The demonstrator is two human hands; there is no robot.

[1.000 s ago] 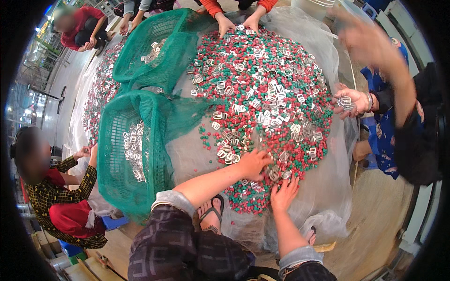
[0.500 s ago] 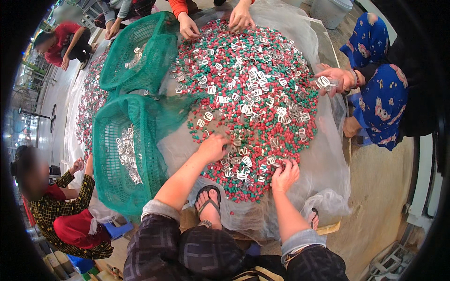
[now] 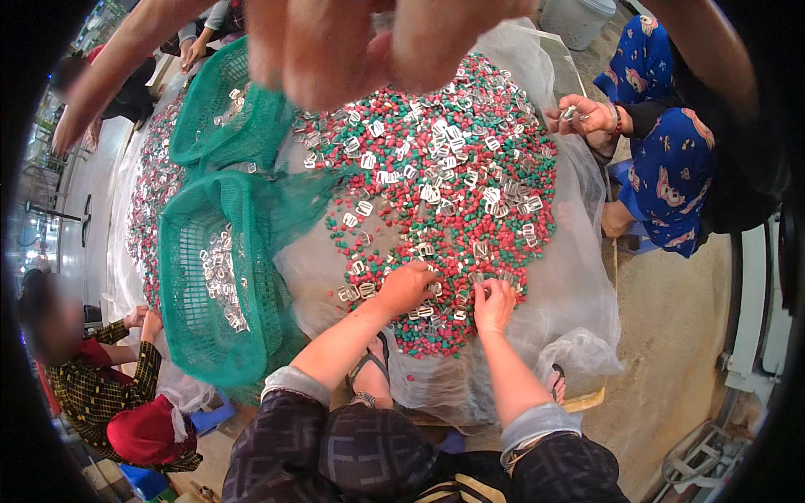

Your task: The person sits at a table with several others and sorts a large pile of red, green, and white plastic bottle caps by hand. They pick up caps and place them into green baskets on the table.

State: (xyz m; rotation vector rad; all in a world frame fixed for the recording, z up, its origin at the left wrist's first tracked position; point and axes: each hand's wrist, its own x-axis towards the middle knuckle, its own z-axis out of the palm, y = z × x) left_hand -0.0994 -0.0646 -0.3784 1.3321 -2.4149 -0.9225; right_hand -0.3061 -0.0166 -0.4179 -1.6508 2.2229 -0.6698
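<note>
A heap of small red, green and white pebble-like pieces [image 3: 478, 180] lies before me, mixed with flat slide buckles [image 3: 449, 137], some white and some clear. My left hand [image 3: 408, 287] reaches low into the heap, its fingers curled at a pale buckle. Close to its right, my right hand [image 3: 493, 306] is closed, with clear buckle-like pieces showing at its fingertips. A few buckles [image 3: 358, 291] lie beside my left wrist. The palms hide what else my hands may hold.
Two green mesh-lined baskets [image 3: 173, 277] with buckles inside stand left. A large blurred hand [image 3: 327, 50] of another person crosses the top. At right, a co-worker's hand [image 3: 587, 116] holds a small piece. Another person [image 3: 92, 381] sits left. Sheer white netting [image 3: 579, 310] lies beneath the heap.
My left hand has moved right and nearer; my right hand has shifted left, so they are closer together. Another person's blurred arms have come across the top. The right co-worker's fingers have closed.
</note>
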